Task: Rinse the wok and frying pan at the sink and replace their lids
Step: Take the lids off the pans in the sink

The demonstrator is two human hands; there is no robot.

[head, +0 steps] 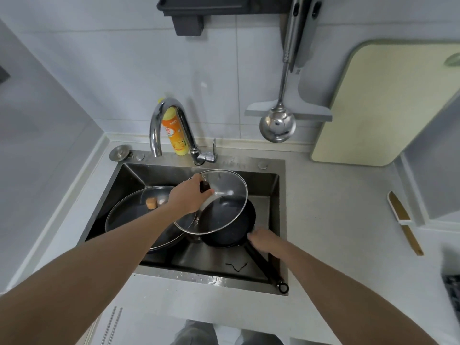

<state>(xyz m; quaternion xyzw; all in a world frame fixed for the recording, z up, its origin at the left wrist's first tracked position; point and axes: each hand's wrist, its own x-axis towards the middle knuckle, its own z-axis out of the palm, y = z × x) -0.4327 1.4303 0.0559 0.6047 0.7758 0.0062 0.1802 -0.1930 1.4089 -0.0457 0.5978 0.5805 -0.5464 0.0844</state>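
Your left hand (189, 197) pinches the glass lid (219, 192) by its knob, tilted over the frying pan (227, 222) in the sink (276, 185) — wet, breakable; right hand (262, 240) grips the pan's handle.

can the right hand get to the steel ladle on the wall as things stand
Probably not right away: the right hand grips the black frying pan's handle. The hanging steel ladle itself looks unobstructed.

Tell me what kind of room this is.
Most likely a home kitchen: a dark steel sink with a chrome faucet, a ladle hanging on the tiled wall, and a cutting board leaning on the counter.
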